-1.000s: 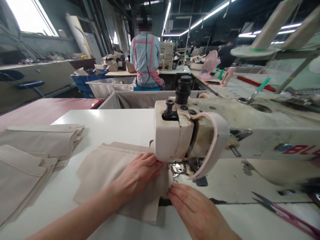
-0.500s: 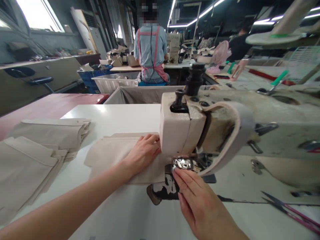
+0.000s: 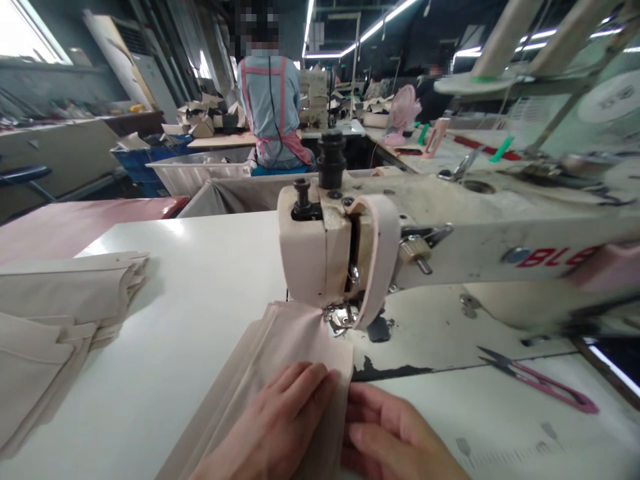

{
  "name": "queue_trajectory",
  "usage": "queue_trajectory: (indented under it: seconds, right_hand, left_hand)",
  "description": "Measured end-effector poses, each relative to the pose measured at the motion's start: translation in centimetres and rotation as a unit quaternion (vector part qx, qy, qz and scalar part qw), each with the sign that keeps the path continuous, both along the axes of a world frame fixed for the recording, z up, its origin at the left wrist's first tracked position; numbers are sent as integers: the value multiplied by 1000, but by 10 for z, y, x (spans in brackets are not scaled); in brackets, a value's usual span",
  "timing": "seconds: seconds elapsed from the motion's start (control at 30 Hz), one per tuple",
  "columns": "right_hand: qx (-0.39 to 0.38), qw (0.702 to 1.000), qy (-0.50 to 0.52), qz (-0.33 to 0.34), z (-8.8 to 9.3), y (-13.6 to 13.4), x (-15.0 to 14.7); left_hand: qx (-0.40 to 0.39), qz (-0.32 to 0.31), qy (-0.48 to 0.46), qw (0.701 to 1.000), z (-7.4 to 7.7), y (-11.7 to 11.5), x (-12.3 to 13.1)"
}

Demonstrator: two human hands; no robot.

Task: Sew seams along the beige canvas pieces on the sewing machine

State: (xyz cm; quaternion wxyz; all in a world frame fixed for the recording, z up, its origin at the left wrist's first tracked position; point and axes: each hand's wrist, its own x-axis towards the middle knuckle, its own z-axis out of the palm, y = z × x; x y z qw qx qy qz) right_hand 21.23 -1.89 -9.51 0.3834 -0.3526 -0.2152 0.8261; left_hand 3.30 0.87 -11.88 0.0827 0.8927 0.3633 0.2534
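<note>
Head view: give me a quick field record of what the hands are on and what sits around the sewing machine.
left hand: flat on the beige fabric piece, fingers spread
right hand: at the fabric's right edge, fingers flat
fabric: front end under the sewing machine head, near the presser foot
left of table: stack of folded beige pieces
right of table: pink thread snips, lying loose
background: a person in a pink apron, seated, back turned

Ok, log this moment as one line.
left hand flat on beige fabric | right hand at fabric edge | fabric under sewing machine | snips right
</note>
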Motion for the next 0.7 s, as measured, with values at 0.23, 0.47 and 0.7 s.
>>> queue_trajectory:
  seconds: [0.23, 0.47, 0.7]
  right_hand:
    - [51, 989, -137, -36, 2, 20, 1]
    - [86, 973, -205, -67, -7, 28, -3]
    - [115, 968, -212, -65, -1, 34, -1]
  left_hand:
    - [-81, -58, -69, 993, 16, 7, 2]
    - [-169, 8, -148, 974, 23, 39, 12]
    - [-242, 31, -98, 965, 28, 60, 17]
